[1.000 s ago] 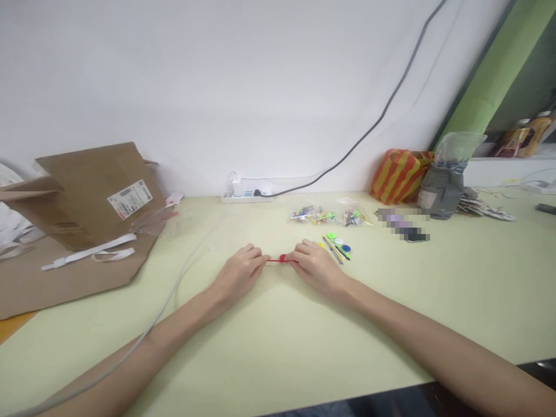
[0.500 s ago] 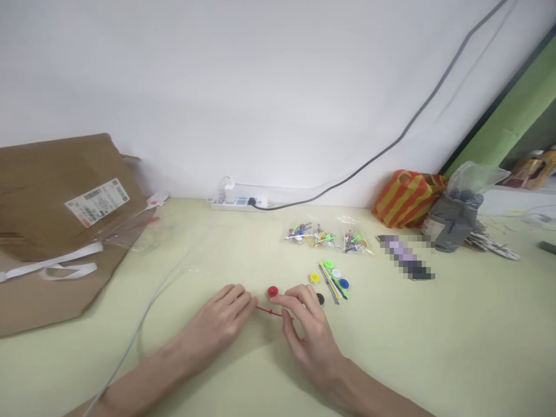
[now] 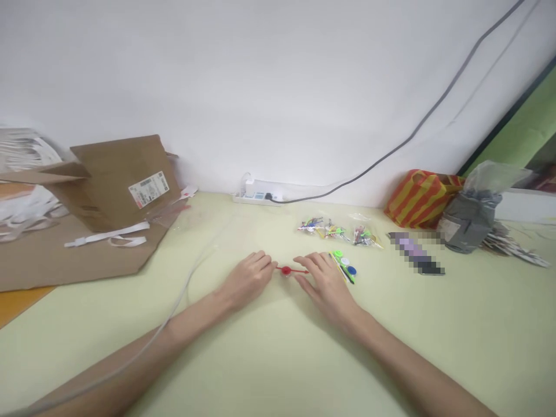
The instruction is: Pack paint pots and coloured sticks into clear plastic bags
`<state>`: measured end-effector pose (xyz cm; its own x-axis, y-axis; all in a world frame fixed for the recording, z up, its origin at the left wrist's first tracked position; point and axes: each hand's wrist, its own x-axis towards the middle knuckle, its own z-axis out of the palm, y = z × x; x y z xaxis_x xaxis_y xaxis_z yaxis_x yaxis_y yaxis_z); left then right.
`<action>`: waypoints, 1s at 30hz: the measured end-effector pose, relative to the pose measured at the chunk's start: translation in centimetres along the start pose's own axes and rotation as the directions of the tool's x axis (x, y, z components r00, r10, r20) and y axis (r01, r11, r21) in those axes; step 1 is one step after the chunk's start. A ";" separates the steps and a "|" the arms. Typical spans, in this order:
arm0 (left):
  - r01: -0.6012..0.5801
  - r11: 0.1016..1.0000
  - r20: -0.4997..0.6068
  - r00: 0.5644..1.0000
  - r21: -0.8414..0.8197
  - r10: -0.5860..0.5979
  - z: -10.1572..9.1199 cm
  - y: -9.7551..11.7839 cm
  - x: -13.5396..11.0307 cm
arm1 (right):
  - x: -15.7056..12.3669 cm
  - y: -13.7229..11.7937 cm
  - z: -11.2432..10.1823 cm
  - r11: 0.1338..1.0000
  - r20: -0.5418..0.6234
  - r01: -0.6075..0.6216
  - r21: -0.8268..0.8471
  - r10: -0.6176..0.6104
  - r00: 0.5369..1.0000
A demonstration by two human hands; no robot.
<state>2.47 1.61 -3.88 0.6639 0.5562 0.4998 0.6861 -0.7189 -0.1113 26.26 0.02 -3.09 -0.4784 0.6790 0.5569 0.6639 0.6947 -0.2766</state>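
Observation:
My left hand (image 3: 249, 278) is closed on the left end of a thin red stick (image 3: 298, 271), pinching it between thumb and fingers. A small red disc (image 3: 285, 270) sits at the stick's middle, over it or against it; which, I cannot tell. My right hand (image 3: 328, 284) is beside the stick's right end, thumb and forefinger apart, with nothing gripped between them. Just beyond the right hand lie a green disc (image 3: 337, 254), a white disc (image 3: 344, 262), a blue disc (image 3: 351, 270) and several thin coloured sticks (image 3: 343, 268), partly hidden by the hand.
Clear bags of small coloured parts (image 3: 334, 230) lie behind. A phone (image 3: 414, 253), a striped bag (image 3: 419, 200) and a grey bag (image 3: 467, 220) are at right. A power strip (image 3: 256, 197) stands by the wall, cardboard (image 3: 121, 185) at left. A pale cable (image 3: 182, 289) crosses my left forearm.
The red disc, which lay beyond the stick, is now at the stick's middle. My right thumb and forefinger have moved to the stick's right end. The camera view has shifted left.

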 end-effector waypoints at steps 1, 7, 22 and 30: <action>0.014 1.000 -0.019 1.000 -0.007 -0.015 0.0 0.0 0.0 | 0.0 -0.1 0.2 0.999 0.026 0.021 -0.024 -0.020 0.999; 0.031 0.998 -0.038 0.999 0.052 -0.029 -0.1 0.0 -0.3 | 0.4 0.0 1.9 0.992 0.042 0.073 -0.100 -0.069 0.997; 0.091 0.996 -0.003 0.996 0.000 -0.091 0.3 0.5 0.6 | 0.6 1.9 2.0 0.997 0.006 -0.078 0.028 0.078 0.997; 0.107 0.994 0.051 0.993 -0.036 -0.105 0.3 0.5 0.3 | 0.8 2.2 1.9 0.984 0.087 -0.160 0.074 0.154 0.984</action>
<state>3.07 1.51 -4.03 0.6024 0.6491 0.4645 0.7421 -0.6698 -0.0264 26.26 2.59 -4.74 -0.4188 0.7956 0.4377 0.6876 0.5927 -0.4194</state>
